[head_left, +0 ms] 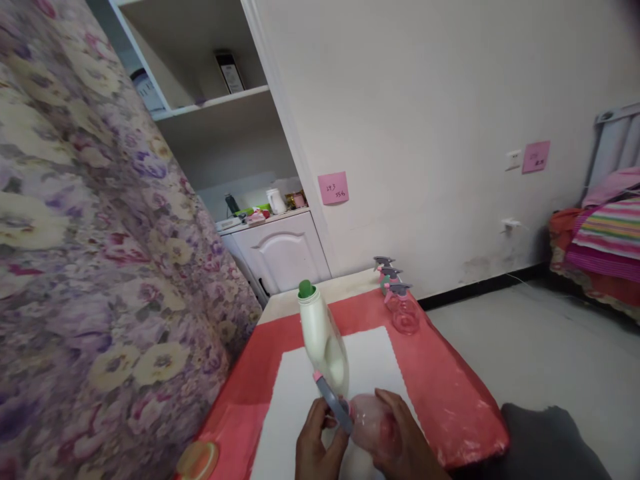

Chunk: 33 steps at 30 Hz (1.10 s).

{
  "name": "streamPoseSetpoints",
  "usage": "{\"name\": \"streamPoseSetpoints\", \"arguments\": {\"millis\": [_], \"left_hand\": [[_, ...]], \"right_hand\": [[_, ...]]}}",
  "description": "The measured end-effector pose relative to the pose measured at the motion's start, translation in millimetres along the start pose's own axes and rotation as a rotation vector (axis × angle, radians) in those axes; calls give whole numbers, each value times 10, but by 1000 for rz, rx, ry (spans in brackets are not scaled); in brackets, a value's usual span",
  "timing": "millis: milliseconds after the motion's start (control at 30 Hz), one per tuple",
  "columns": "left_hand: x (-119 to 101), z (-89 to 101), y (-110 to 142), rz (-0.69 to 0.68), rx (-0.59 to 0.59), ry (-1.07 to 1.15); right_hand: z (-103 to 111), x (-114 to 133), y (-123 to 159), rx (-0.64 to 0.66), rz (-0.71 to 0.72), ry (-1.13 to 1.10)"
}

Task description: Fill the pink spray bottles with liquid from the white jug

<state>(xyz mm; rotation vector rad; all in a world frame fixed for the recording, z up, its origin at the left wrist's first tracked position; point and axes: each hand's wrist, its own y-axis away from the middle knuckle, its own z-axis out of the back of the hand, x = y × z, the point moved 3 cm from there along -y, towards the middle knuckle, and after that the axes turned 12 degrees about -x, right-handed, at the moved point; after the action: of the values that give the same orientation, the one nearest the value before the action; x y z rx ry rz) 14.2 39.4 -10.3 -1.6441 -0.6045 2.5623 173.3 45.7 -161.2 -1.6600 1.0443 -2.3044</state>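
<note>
Both hands are at the near edge of the table over a white sheet. My right hand (406,437) is wrapped round the clear pinkish body of a spray bottle (369,417), which lies tilted on its side. The fingers of my left hand (320,440) close round the bottle's grey trigger head (334,404) with its pink nozzle tip, at the neck. Whether the head is fully seated on the neck, I cannot tell. Just beyond stands a pale green jug (319,330) with a green piece in its mouth.
Several spray bottles (404,317) with grey trigger heads stand in a row at the table's far right. The white sheet (285,380) lies on a red table cover (450,393). A round lid-like object (198,460) sits at the near left. A floral curtain (125,267) hangs along the left.
</note>
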Motion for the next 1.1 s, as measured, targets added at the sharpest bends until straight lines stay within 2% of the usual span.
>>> {"name": "streamPoseSetpoints", "arguments": {"millis": [200, 333, 567, 767, 933, 1000, 1100], "left_hand": [[62, -30, 12, 155, 11, 99], [77, -39, 18, 147, 32, 92], [93, -49, 36, 195, 15, 138], [17, -37, 24, 216, 20, 195], [-3, -61, 24, 244, -4, 248], [11, -75, 29, 242, -6, 250], [35, -85, 37, 252, -3, 253]], "right_hand": [[19, 21, 4, -12, 30, -71], [70, 39, -4, -1, 107, -100], [98, 86, -13, -46, 118, -105], [80, 121, 6, -19, 72, -176], [43, 105, 77, -42, -126, -220], [70, 88, 66, -79, -86, -181], [117, 65, 27, -87, 75, -105]]}}
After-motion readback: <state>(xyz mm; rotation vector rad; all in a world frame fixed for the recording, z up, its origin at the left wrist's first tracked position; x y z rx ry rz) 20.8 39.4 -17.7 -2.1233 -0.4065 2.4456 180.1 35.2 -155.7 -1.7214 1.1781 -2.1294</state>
